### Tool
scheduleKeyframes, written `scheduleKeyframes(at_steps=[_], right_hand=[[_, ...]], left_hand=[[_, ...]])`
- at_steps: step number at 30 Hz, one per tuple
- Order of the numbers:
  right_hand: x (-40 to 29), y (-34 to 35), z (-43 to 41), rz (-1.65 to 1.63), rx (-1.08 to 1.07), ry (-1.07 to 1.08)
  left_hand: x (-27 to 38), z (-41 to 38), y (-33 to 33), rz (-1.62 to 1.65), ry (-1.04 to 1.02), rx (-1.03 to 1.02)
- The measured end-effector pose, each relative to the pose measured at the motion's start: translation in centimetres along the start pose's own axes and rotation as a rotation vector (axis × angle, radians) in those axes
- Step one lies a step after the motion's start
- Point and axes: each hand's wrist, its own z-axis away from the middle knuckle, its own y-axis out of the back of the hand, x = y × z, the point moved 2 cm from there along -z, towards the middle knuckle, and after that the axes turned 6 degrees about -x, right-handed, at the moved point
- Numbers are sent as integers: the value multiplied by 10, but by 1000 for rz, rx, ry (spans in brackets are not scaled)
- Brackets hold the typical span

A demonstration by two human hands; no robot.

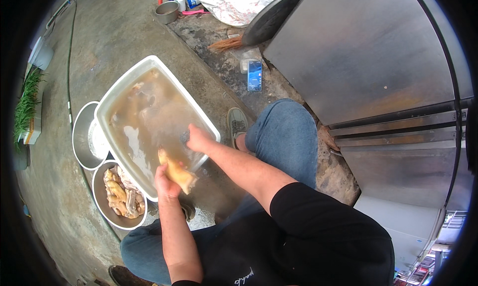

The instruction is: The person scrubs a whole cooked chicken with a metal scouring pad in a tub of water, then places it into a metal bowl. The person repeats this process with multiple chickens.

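My left hand [167,183] grips a yellowish pig's trotter [178,174], its pale cut end pointing towards me. The trotter is held over the near side of a white rectangular plastic tub [186,93]. In my right hand [198,138] is a dark steel-wool scourer [184,137], above the tub's right part and apart from the trotter. Murky brown water [157,114] fills much of the tub. A few pieces break its surface, and what lies deeper is hidden. Left of the tub, a round metal bowl [98,200] holds several trotter pieces [125,196].
Another metal bowl [83,136] stands partly beneath the tub's left edge. A hose [70,73] runs along the concrete floor. On the right are a lit phone [254,76], a straw broom [226,44] and a steel cabinet [366,54]. Potted green plants [28,103] line the far left.
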Motion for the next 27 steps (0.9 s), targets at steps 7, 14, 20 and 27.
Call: scheduleKeyframes(at_steps=[7, 14, 20, 27], right_hand=[[-4, 0, 14, 154, -12, 72], [-4, -7, 20, 257, -22, 186], [-7, -3, 22, 230, -33, 164], [-8, 0, 23, 214, -48, 156]], left_hand=[[1, -2, 6, 16, -17, 34], [1, -7, 16, 26, -16, 63], [1, -7, 12, 37, -8, 51], [2, -6, 12, 27, -1, 42]])
